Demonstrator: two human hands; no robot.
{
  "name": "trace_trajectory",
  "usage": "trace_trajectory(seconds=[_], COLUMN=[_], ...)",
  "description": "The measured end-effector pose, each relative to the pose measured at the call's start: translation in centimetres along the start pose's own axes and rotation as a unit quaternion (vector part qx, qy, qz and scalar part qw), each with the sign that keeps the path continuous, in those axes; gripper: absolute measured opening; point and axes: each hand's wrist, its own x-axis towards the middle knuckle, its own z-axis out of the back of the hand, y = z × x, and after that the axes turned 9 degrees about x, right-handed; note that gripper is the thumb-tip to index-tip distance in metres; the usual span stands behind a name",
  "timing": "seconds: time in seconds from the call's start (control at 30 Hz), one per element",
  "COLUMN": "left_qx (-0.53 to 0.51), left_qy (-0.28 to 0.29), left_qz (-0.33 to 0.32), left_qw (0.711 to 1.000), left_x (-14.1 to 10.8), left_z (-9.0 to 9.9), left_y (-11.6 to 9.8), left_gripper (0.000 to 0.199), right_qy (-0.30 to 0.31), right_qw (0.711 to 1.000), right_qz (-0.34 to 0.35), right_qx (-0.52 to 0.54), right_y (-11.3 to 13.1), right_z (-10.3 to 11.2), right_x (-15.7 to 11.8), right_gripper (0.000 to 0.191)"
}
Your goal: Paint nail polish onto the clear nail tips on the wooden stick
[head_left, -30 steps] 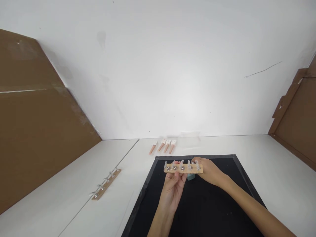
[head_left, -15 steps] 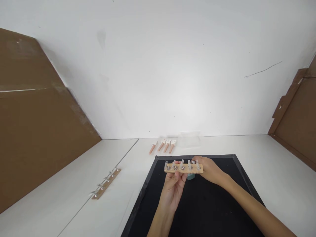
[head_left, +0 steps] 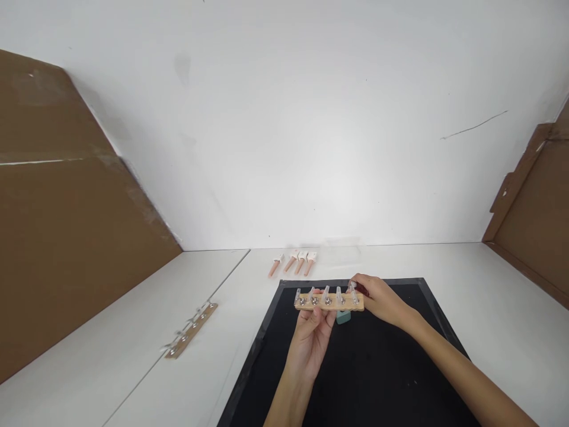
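My left hand [head_left: 313,338] is closed around a narrow wooden strip [head_left: 306,306], raised over the black mat with the thumb on its front edge. A row of clear nail tips [head_left: 326,294] stands on round metal holders along the strip. At the strip's right end, my right hand [head_left: 377,296] has its fingers pinched close to the last clear nail tip [head_left: 354,295]. Something small and whitish shows by those fingertips, too small to make out. Below the strip, partly covered by it, is a small teal block [head_left: 343,317].
A second wooden strip [head_left: 191,332] with metal holders lies on the white table to the left. Several pinkish sticks with white square ends [head_left: 301,262] lie behind the black mat [head_left: 391,367]. Brown cardboard panels [head_left: 71,225] stand at both sides, before a white wall.
My right hand has risen slightly at the strip's right end. The strip has shifted a little left in my left hand, and more of the teal block shows.
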Motion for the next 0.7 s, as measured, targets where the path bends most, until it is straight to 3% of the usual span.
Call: trace_trajectory(seconds=[0.7], left_qx=[-0.011], left_qy=[0.014], left_qz=[0.013], left_qw=[1.0], left_x=[0.6], left_z=[-0.1], left_y=[0.8], left_gripper=[0.022], right_qy=[0.028], right_qw=[0.999], right_qz=[0.025], right_qx=[-0.032], right_y=[-1.3], right_z=[-1.9], right_x=[0.2], right_gripper=[0.024])
